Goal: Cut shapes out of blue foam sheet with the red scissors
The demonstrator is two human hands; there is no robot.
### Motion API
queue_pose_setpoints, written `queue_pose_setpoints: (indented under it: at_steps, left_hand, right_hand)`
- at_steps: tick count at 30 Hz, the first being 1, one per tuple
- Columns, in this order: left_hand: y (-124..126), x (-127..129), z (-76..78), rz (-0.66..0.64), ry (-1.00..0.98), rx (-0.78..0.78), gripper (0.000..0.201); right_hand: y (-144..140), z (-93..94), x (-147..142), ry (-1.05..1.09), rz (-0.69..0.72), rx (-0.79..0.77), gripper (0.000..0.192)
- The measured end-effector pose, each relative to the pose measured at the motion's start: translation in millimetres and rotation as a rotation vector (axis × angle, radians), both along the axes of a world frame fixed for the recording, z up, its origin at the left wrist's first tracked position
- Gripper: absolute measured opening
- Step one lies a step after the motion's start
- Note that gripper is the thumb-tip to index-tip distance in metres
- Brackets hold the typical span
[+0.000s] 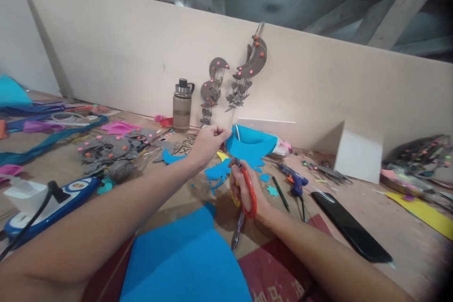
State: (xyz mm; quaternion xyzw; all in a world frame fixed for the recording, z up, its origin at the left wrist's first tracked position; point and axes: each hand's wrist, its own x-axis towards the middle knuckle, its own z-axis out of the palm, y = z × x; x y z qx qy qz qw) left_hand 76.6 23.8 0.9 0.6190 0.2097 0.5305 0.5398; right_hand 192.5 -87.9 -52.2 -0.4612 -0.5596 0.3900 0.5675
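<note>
Holding a curved piece of blue foam sheet [251, 146] above the middle of the desk [389, 212], my left hand [208, 141] pinches its left edge between thumb and fingers. My right hand [244, 188] grips the orange-handled scissors [246, 188], fingers closed through the loops; the blades meet the sheet's lower edge, though I cannot make out how far they part. Blue scraps [217, 172] lie beneath. A larger blue sheet [184, 259] is cut off at the near edge. Far behind stands a capped bottle [182, 106]; its contents are unclear.
</note>
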Motion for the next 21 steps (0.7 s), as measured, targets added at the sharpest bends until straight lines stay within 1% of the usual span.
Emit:
queue_pose_setpoints:
  at_steps: [8,16,21]
  left_hand:
    - [-4.7,0.8,1.4,-0.020,-0.025,-0.007,0.030]
    - [-4.0,1.1,0.6,-0.033,-0.035,-0.029,0.033]
    - [-2.3,-3.9,5.1,0.043,0.011,-0.044,0.029]
  right_hand:
    - [0.4,1.9,-2.6,0.083,-0.013,-0.035,0.045]
    - [1.3,1.0,-1.5,0.085,-0.039,-0.065,0.044]
    - [3.1,-1.0,0.2,0.049,-0.014,-0.074,0.043]
